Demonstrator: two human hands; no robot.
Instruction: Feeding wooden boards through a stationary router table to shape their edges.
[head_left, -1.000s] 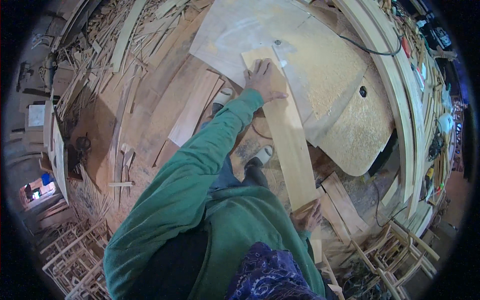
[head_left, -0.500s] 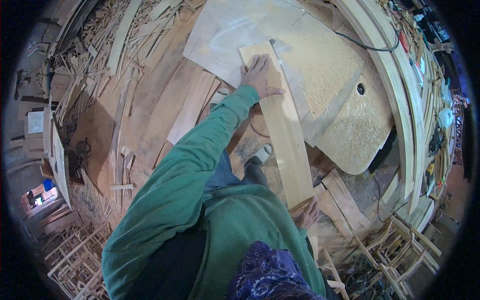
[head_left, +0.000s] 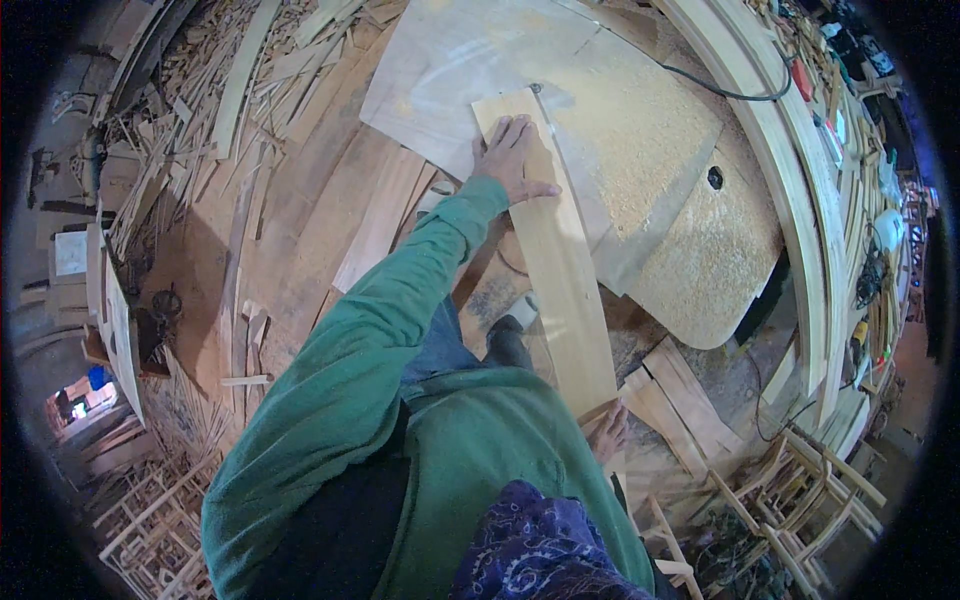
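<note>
A long, pale wooden board (head_left: 565,290) slants from the sawdust-covered worktable (head_left: 640,130) back towards my body, its near end past the table's edge. My left hand (head_left: 515,160) lies across the board close to its far end, fingers over the top and thumb stretched towards the right edge. Down by my right side, my right hand (head_left: 608,435) is at the board's near end, fingers pressed up against it; the palm is partly hidden. A small dark metal piece (head_left: 536,88) stands on the tabletop beside the board's far right corner.
Loose boards (head_left: 680,390) lie right of the near end. Long curved-looking planks (head_left: 800,200) run along the right, with a black cable (head_left: 725,95) over them. Thin wood offcuts (head_left: 165,150) are heaped at the left. My shoe (head_left: 523,308) is left of the board.
The whole view has shifted slightly. The board and both hands keep almost the same places against the worktable.
</note>
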